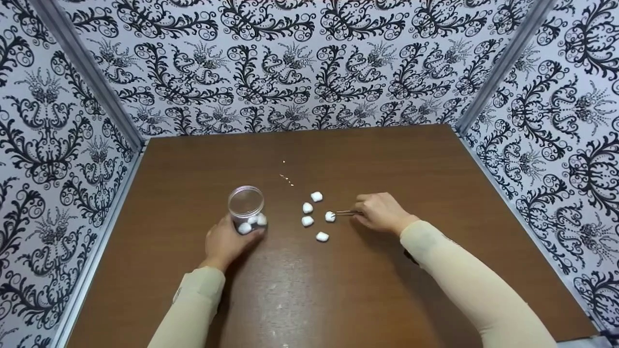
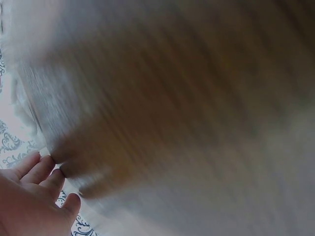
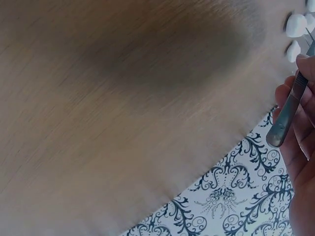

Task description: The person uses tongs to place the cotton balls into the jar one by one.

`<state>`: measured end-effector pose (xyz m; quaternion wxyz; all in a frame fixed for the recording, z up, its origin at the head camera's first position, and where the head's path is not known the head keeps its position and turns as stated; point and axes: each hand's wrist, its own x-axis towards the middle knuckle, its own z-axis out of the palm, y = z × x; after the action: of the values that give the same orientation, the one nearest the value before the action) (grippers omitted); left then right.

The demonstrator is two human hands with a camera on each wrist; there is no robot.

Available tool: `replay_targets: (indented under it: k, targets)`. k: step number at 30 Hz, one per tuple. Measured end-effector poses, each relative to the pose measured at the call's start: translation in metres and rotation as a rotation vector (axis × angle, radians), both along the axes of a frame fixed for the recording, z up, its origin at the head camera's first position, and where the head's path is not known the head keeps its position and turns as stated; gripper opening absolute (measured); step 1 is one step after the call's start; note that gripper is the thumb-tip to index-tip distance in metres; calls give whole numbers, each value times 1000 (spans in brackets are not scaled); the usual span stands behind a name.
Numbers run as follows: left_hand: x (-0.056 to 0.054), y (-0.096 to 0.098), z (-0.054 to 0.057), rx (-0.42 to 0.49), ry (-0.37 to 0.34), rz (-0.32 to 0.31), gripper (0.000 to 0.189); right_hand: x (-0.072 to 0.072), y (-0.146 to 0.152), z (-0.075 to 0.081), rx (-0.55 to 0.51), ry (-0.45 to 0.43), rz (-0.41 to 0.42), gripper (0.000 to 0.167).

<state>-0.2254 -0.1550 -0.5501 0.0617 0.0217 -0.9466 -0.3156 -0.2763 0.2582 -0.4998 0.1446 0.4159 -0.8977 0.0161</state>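
Observation:
My left hand (image 1: 226, 242) holds the lower side of a clear plastic jar (image 1: 246, 202), which has several white cotton balls at its bottom. In the left wrist view the fingers (image 2: 43, 173) show at the lower left, and the jar cannot be made out. On the right, my right hand (image 1: 379, 211) pinches metal tweezers (image 3: 290, 110) between thumb and fingers. Their tips reach a cotton ball (image 1: 330, 216) on the table; whether they squeeze it I cannot tell. Around it lie other cotton balls, among them one at the back (image 1: 316, 196) and one nearer me (image 1: 322, 237).
The brown wooden table (image 1: 290, 290) is bounded by patterned walls (image 1: 290, 72) at the back and sides. Small pale crumbs (image 1: 287, 179) lie behind the jar and the cotton balls. Metal posts (image 1: 508, 65) stand in the corners.

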Motion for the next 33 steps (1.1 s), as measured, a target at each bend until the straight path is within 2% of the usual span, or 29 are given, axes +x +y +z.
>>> replay_targets:
  k: [10, 20, 33]
  targets:
    - [-3, 0, -2, 2, 8, 12, 82, 0, -3, -5, -18, -2, 40, 9]
    - [-3, 0, -1, -3, 16, 1, 83, 2, -7, -6, 22, -12, -17, 6]
    - [-1, -1, -1, -1, -5, -7, 87, -4, -1, 12, -4, 16, -12, 4]
